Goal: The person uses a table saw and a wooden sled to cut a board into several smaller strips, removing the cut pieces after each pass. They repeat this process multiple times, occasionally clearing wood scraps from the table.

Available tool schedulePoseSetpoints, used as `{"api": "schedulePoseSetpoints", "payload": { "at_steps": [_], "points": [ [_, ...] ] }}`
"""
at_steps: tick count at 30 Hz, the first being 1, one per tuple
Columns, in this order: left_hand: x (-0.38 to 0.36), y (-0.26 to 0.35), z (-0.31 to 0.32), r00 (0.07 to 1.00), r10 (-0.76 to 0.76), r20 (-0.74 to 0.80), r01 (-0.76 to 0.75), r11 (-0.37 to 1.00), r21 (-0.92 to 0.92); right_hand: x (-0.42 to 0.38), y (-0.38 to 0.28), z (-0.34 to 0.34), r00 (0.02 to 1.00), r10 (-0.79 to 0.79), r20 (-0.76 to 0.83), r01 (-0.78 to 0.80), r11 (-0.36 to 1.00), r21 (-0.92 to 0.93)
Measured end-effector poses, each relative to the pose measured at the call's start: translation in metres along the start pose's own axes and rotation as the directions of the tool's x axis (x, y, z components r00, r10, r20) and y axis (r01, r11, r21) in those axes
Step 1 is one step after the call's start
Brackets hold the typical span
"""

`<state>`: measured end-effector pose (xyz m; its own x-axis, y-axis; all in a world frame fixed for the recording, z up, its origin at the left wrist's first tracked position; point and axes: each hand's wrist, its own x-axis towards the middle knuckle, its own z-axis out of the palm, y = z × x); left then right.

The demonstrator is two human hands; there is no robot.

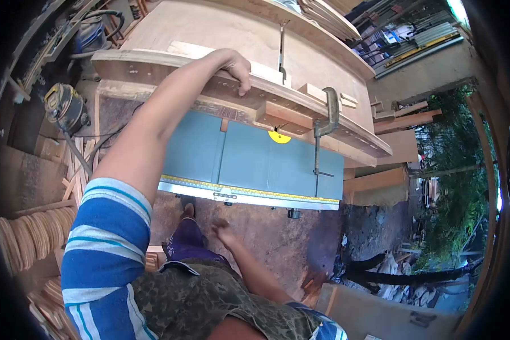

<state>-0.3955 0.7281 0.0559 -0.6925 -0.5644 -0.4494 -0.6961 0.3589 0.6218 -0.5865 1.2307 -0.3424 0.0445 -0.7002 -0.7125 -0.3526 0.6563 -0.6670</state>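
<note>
My left hand (235, 67) reaches across the table saw (246, 164) and hooks over the top edge of a long wooden fence (209, 85), its bent fingers hanging down the front. Behind that hand lies a pale wood strip (190, 50). My right hand (224, 232) hangs low in front of the saw, fingers loosely apart with nothing seen in them. A yellow half-disc (279, 137) sits at the foot of a wood block (283, 117) on the fence. To its right, a metal clamp (332, 107) grips the fence.
A yellow measuring scale (255, 191) runs along the saw's front rail. Another clamp (282, 54) stands behind the fence. A shop vacuum (66, 107) and loose wood strips occupy the left floor. Stacked curved wood pieces (37, 235) stand at lower left; boards (405, 118) lie at right.
</note>
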Motion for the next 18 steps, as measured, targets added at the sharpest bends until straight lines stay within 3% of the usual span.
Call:
{"api": "schedulePoseSetpoints", "payload": {
  "at_steps": [1,2,3,4,5,6,7,8,9,10,11,12,14,15,17,18],
  "points": [
    [0.0,0.001,-0.001,1.0,-0.003,-0.007,0.003,1.0,0.022,-0.003,0.064,-0.023,0.996,-0.094,-0.001,0.094,0.995,-0.038],
    [-0.002,0.002,-0.001,1.0,-0.004,0.009,0.004,1.0,0.016,-0.074,0.025,-0.047,0.992,0.093,-0.087,-0.051,0.916,0.398],
    [-0.003,0.002,-0.001,1.0,0.004,0.01,-0.004,1.0,0.026,-0.105,0.045,-0.077,0.978,0.129,-0.166,-0.05,0.91,0.412],
    [-0.003,0.001,0.0,1.0,0.013,-0.016,-0.013,0.999,0.043,-0.128,0.086,-0.104,0.922,0.124,-0.367,0.019,0.931,0.363],
    [-0.003,0.003,0.001,0.999,0.022,-0.046,-0.019,0.998,0.056,-0.15,0.142,-0.144,0.815,0.062,-0.576,0.054,0.982,0.182],
    [-0.014,0.014,-0.003,1.0,-0.013,0.009,0.012,0.996,0.086,-0.191,0.128,-0.175,0.608,-0.031,-0.794,-0.057,0.995,-0.082],
    [-0.014,0.015,-0.002,1.0,-0.01,0.005,0.009,0.996,0.089,-0.219,0.128,-0.215,0.374,-0.062,-0.925,0.073,0.997,-0.037],
    [-0.014,0.014,-0.001,1.0,-0.018,-0.011,0.019,0.994,0.111,-0.244,0.1,-0.259,0.198,-0.015,-0.98,0.524,0.847,0.093],
    [-0.014,0.014,-0.001,0.999,-0.026,-0.029,0.03,0.99,0.135,-0.273,0.072,-0.294,-0.086,-0.493,-0.866,-0.053,0.87,-0.491],
    [-0.018,0.017,-0.001,0.998,-0.018,-0.052,0.026,0.986,0.163,-0.29,-0.024,-0.304,-0.217,-0.553,-0.804,0.011,0.822,-0.569],
    [-0.02,0.02,0.0,0.997,-0.008,-0.072,0.022,0.981,0.19,-0.298,-0.074,-0.332,-0.173,-0.426,-0.888,0.12,0.886,-0.449],
    [-0.02,0.019,0.0,0.998,0.006,-0.066,0.006,0.982,0.187,-0.287,-0.129,-0.352,-0.271,-0.378,-0.885,0.186,0.882,-0.433],
    [-0.024,0.023,-0.001,0.999,-0.006,-0.05,0.015,0.984,0.179,-0.265,-0.227,-0.389,-0.099,-0.521,-0.848,0.224,0.819,-0.529],
    [-0.027,0.026,-0.003,0.998,-0.005,-0.056,0.015,0.983,0.181,-0.238,-0.266,-0.406,-0.058,-0.626,-0.778,0.251,0.745,-0.618],
    [-0.033,0.031,-0.003,0.998,-0.027,-0.059,0.036,0.984,0.172,-0.188,-0.347,-0.427,0.139,-0.766,-0.628,0.163,0.643,-0.748],
    [-0.033,0.031,-0.002,0.998,-0.024,-0.065,0.036,0.982,0.187,-0.162,-0.376,-0.441,0.25,-0.841,-0.479,0.042,0.504,-0.863]
  ]
}}
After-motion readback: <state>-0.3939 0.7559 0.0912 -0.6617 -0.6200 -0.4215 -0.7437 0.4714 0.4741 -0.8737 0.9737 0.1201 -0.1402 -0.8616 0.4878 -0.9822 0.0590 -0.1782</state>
